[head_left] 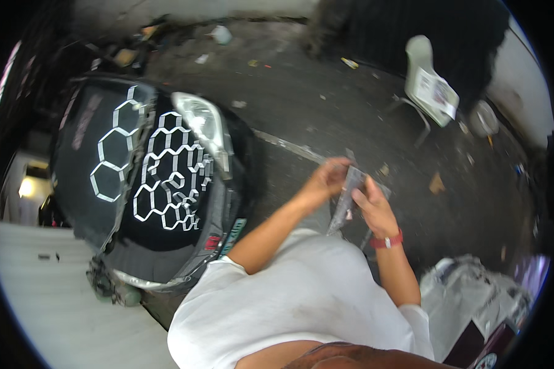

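Note:
In front of my chest both hands are on a thin, greyish, see-through strip (347,198) that looks like plastic film. My left hand (331,176) has its fingers bent at the upper end of the strip. Lower down, my right hand (375,208) pinches its right side between thumb and fingers, with a red band (386,240) around that wrist. Blur and the fingers hide exactly where the strip is gripped. To my left stands the black front of a car (166,246), its hood and bumper covered in white hexagon-pattern decals (112,147).
A clear headlight (198,120) sits on the car's near corner. Far right, a pale chair (426,80) carries papers. Crumpled grey plastic sheeting (474,289) lies at lower right. A white ribbed panel (49,295) fills the lower left. Scraps litter the dark floor (326,123).

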Tool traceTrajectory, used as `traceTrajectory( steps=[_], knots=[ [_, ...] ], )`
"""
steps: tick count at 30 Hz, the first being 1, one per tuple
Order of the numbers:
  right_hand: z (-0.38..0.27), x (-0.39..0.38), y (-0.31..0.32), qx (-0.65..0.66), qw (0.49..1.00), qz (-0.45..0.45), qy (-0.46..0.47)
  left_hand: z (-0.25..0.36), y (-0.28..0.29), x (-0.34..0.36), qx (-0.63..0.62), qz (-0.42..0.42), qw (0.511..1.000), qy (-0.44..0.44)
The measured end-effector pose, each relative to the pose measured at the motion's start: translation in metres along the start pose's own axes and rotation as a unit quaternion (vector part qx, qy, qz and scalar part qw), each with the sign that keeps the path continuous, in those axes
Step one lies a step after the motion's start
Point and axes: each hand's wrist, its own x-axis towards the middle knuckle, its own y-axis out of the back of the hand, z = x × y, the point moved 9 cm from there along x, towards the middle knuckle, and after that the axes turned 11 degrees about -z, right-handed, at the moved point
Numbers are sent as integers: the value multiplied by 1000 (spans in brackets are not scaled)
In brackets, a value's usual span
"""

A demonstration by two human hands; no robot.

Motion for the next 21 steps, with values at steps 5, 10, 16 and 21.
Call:
traceTrajectory(
  steps=[5,10,16,21],
  knots=[
    [11,43,119,238,952,191,8,17,34,79,-122,49,989,-68],
    [3,91,171,288,925,247,-27,21,57,172,8,29,999,-38],
    [-99,173,273,-71,916,391,51,65,69,281,135,-120,983,34],
    [-97,245,265,-218,931,284,-69,56,102,341,232,-194,947,105]
  ],
)
